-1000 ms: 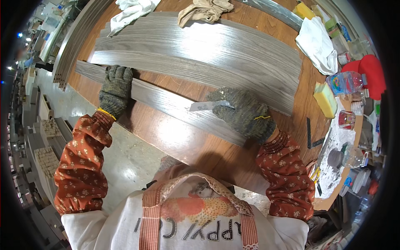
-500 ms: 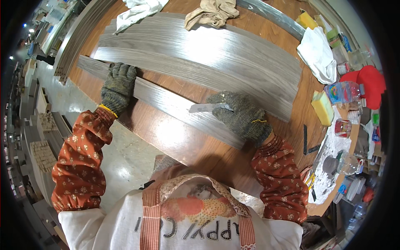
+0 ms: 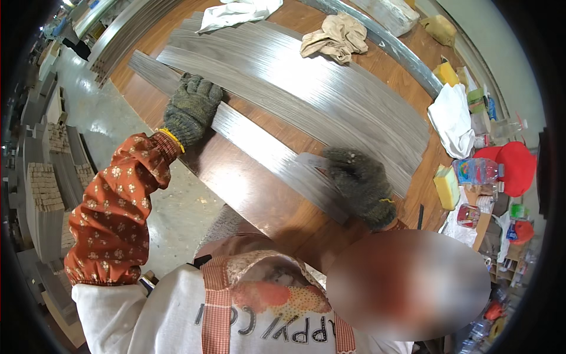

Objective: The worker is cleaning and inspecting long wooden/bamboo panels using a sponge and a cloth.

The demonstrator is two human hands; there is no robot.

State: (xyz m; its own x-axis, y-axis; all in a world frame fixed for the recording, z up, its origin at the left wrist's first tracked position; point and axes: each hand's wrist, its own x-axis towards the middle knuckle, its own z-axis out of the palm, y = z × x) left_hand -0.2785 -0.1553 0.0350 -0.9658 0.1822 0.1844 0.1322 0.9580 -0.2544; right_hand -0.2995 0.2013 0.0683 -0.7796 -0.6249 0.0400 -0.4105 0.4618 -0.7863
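Lying beneath the left fingers (image 3: 199, 87): grey strip (image 3: 259, 140)

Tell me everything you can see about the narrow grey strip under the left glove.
The narrow strip is long, flat and grey, with a wood-like grain and a bright sheen mid-length. It lies slantwise on the brown table, its left end farther away. The left hand rests across it; the right hand holds a flat blade over its nearer part, contact unclear.
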